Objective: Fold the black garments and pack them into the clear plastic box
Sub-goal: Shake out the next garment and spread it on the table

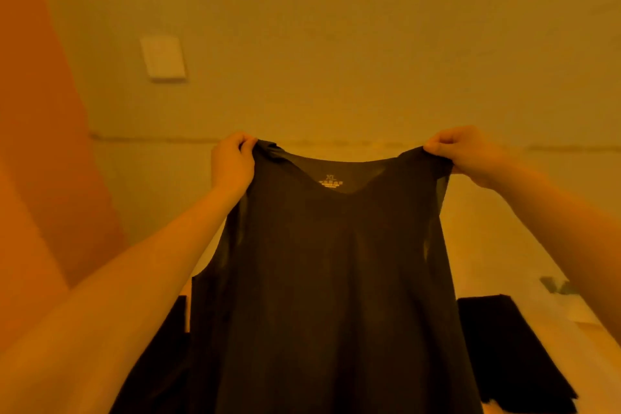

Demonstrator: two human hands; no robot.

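— So, how is the top (332, 279) held?

— It is pinched at both shoulder straps. The left strap is gripped by the left hand (232, 161), fingers curled over the fabric; the right strap is nipped between thumb and fingers of the right hand (467, 155). Both forearms are stretched forward and raised, well apart.

— And where is the top?

— It is hung spread in the air before the wall (336, 44), neckline and XL label (331, 181) turned to the camera. More black cloth (510, 346) is seen on the surface below, at both sides.
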